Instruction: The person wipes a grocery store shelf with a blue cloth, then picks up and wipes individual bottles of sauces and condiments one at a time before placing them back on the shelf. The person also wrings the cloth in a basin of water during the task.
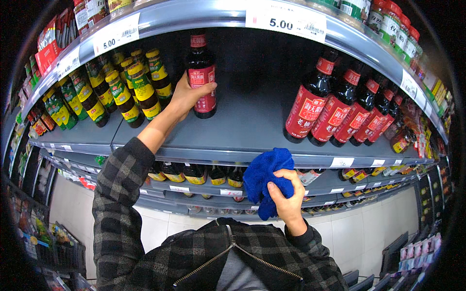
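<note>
My left hand (189,95) is wrapped around a dark soy sauce bottle (201,82) with a red label and red neck band. The bottle stands upright, its base on or just over the grey metal shelf (236,120); contact cannot be told. In front of the shelf edge, my right hand (289,192) grips a bunched blue cloth (267,174). To the right on the same shelf stands a row of matching red-labelled bottles (305,112). Left of my left hand are yellow-capped sauce bottles (142,91) with green and yellow labels.
An upper shelf edge (218,18) with price tags curves across the top, bearing jars (391,22). Lower shelves hold more bottles (194,174). Pale floor tiles (154,223) show below. Further racks stand at both sides.
</note>
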Demonstrator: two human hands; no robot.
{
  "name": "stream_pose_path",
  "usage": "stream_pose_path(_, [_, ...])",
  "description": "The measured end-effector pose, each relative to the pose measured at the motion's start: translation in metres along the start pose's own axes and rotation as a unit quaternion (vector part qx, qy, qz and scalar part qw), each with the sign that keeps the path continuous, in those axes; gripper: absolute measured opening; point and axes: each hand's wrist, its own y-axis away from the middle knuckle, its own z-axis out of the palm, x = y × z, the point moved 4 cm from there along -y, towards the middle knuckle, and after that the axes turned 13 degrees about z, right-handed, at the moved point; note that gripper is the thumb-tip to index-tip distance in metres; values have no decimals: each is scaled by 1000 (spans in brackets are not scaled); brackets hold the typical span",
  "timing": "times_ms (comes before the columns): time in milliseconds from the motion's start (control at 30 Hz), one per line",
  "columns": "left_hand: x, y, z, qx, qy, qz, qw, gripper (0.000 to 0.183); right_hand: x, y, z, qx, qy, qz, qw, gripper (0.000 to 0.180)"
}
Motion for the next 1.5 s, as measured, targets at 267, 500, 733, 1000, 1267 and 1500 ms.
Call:
stream_pose_path(267, [13,18,-6,-29,26,-8,999,67,2,-2,5,-27,-23,26,999,24])
stream_pose_path(500, [74,71,10,131,-344,159,916,123,8,2,-9,-20,-19,15,1000,24])
stream_pose_path(733, [15,33,-15,99,-169,14,981,81,12,11,-34,6,-20,31,999,24])
stream_pose_path(1000, [-23,-31,-1,37,-70,-28,996,76,10,18,-46,12,-38,36,999,24])
stream_pose_path(1267, [-26,-35,-9,6,-49,0,999,102,20,22,-59,26,-49,69,996,24])
stream_pose_path(1500, [-41,-36,-5,92,-230,2,969,102,22,19,-56,16,-43,67,997,24])
